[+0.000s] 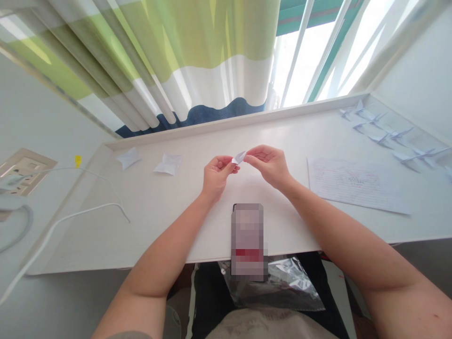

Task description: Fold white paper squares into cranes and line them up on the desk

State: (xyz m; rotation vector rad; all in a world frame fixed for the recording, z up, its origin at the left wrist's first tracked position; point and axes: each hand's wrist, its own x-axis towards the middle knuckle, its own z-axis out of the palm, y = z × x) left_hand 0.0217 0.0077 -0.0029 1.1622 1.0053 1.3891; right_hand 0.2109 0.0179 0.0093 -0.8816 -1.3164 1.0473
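Note:
A small folded piece of white paper is held up over the middle of the desk, between my two hands. My left hand pinches its left end between thumb and fingers. At its upper right edge, the thumb and fingertips of my right hand are closed on it. Below my hands a phone lies at the front edge of the desk, its screen blurred out. Two creased white papers, one at the far left and one nearer, rest left of my hands.
Several folded paper cranes stand at the back right of the white desk. A written sheet lies in front of them. A white cable crosses the left side from a wall socket. Clear plastic covers my lap.

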